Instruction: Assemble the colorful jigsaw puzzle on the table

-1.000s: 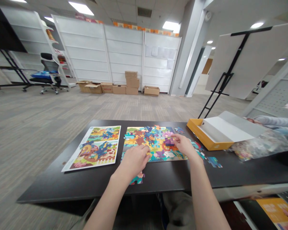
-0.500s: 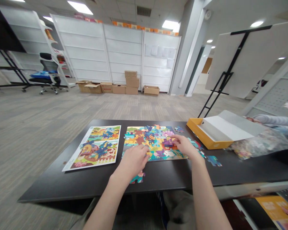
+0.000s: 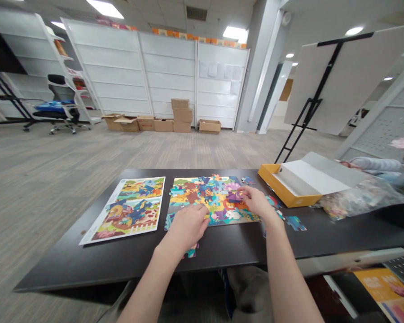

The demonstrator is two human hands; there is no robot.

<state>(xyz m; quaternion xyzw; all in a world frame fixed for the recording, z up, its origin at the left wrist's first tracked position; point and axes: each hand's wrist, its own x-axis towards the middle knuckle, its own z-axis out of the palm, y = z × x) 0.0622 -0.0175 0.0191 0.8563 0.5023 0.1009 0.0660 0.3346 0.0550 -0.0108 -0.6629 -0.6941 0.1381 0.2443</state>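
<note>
While right fingers (image 3: pixel 246 193) pinch purple piece (image 3: pixel 234 197), left fingers (image 3: pixel 198 213) rest open on colourful, gappy, half-assembled jigsaw puzzle (image 3: pixel 202 193).

Left hand (image 3: pixel 187 227), right hand (image 3: pixel 257 202) on jigsaw puzzle (image 3: pixel 202 190)

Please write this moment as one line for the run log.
left hand: on edge of colourful cardboard jigsaw puzzle | right hand: touching purple cardboard puzzle piece | beside: printed paper picture sheet

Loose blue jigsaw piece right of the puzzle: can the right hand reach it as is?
Likely yes: the right hand is close to the loose blue piece; only flat pieces and dark tabletop lie between, nothing tall.
</note>
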